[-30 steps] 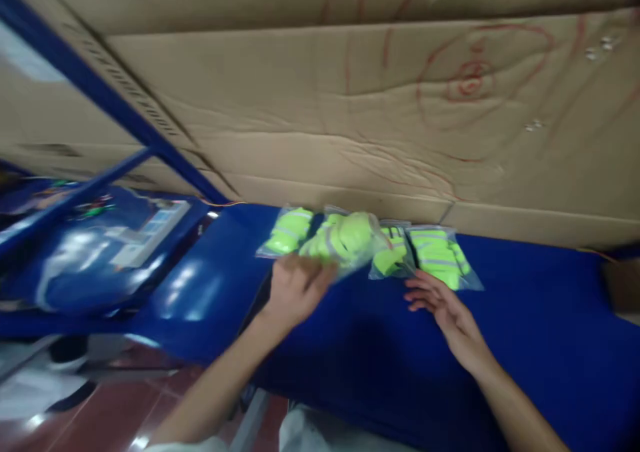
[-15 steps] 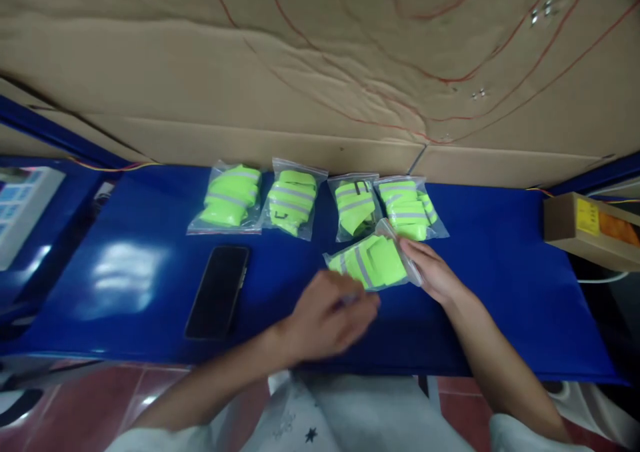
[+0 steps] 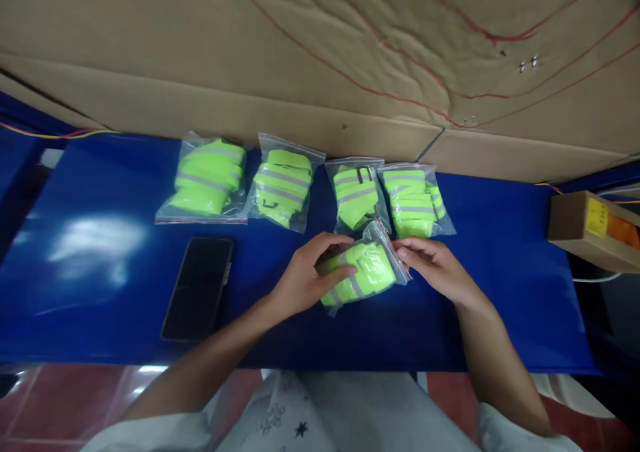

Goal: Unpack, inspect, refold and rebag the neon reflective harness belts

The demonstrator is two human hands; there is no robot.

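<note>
The clear plastic zip bag of folded neon-yellow, grey-striped fabric [image 3: 371,270] is located just below the frame's centre, over the glossy blue tabletop [image 3: 505,292]. The left hand [image 3: 303,277] grasps its left end; the right hand [image 3: 440,270] pinches its zip edge. Four similar bags [image 3: 285,184] lie across upper centre.

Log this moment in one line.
left hand: grips clear plastic bag of striped neon-yellow fabric; right hand: at its zip edge; behind: four similar bags; on blue tabletop: flat black phone
</note>
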